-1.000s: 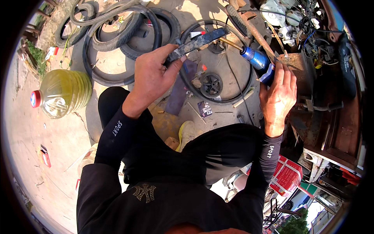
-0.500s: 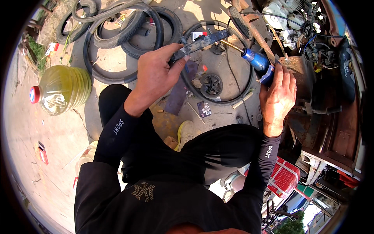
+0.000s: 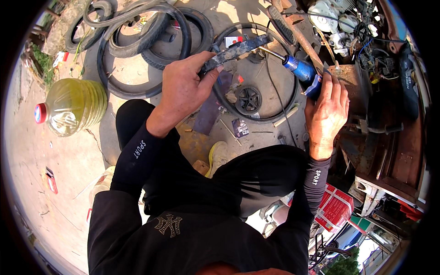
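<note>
Raised in front of me, my left hand (image 3: 188, 85) grips one end of a dark, grimy, bar-shaped part (image 3: 236, 51) between thumb and fingers. I cannot make out its exact kind. My right hand (image 3: 326, 110) is wrapped round the thick handle of a blue-handled screwdriver (image 3: 300, 69). Its metal shaft points up and left, and the tip meets the far end of the dark part or passes behind it; the exact contact is hidden.
Tyres (image 3: 151, 36) lie at the far left, and a thin black tyre (image 3: 293, 98) rings a small black wheel (image 3: 248, 100). On the left stands a bottle of yellow liquid (image 3: 75, 106). Metal engine parts (image 3: 337, 27) and a rusty box (image 3: 350, 87) crowd the right, with a red carton (image 3: 333, 208) nearer me.
Almost nothing differs. Both hands keep their grips in nearly the same places, and the screwdriver's shaft catches the light a little differently.
</note>
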### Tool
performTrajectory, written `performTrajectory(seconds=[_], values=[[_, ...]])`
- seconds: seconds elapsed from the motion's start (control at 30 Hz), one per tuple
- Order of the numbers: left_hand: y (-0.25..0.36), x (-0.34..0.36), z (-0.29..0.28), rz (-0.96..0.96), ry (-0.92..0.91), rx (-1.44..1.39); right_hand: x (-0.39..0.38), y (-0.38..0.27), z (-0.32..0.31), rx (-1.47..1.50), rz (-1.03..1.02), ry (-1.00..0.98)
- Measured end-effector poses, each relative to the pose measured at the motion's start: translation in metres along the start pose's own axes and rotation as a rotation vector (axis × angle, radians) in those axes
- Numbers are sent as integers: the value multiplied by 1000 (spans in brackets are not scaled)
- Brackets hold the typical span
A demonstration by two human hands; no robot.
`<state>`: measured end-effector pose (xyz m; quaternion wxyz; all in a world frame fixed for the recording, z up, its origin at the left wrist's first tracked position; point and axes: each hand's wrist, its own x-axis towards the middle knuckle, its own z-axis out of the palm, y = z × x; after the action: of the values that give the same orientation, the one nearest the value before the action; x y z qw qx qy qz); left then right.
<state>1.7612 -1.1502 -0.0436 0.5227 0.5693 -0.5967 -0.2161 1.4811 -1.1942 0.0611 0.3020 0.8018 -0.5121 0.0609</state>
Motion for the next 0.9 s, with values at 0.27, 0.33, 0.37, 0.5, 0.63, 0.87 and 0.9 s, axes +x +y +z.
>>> performTrajectory(seconds=[0.27, 0.33, 0.37, 0.5, 0.63, 0.87, 0.9], values=[[1, 1, 0, -3, -17, 15, -1, 2, 3, 10, -4, -10], [0, 1, 1, -15, -16, 9, -1, 2, 5, 11, -13, -1], [0, 0, 2, -21, -16, 6, -1, 2, 6, 16, -12, -2], [1, 0, 3, -23, -10, 10, 0, 1, 5, 22, -9, -7], [0, 1, 2, -16, -18, 16, -1, 2, 6, 30, -4, -24], [-1, 0, 2, -14, -18, 28, -2, 3, 6, 35, -4, -39], [0, 1, 2, -30, -25, 37, -2, 3, 6, 35, -7, -37]])
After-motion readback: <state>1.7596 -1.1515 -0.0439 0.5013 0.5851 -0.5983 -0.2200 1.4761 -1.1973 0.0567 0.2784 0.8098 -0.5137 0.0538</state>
